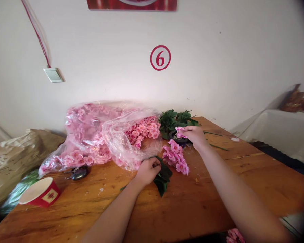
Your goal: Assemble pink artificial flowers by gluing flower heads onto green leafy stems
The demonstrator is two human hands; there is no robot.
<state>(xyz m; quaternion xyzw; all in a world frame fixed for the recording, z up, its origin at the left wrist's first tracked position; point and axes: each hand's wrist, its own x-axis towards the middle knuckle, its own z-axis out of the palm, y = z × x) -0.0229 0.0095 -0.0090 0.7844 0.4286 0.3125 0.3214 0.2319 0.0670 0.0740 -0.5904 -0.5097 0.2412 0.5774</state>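
Your left hand [148, 171] clenched dark green artificial leaves [162, 179] at eleven o'clock; your right hand [195, 136] grasped pink artificial blossoms [180, 132] at one o'clock.

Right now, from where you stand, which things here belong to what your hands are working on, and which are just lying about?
In play, going by what the hands touch and what matches it:
left hand; dark green leaf sprig; right hand; pink blossom sprig; pink blossom spray; plastic bag of pink blossoms; green leaves

Just lying about:
red paper cup; black oval object; beige sack

plastic bag [86, 125] on table [205, 209], leaves [173, 119] beside
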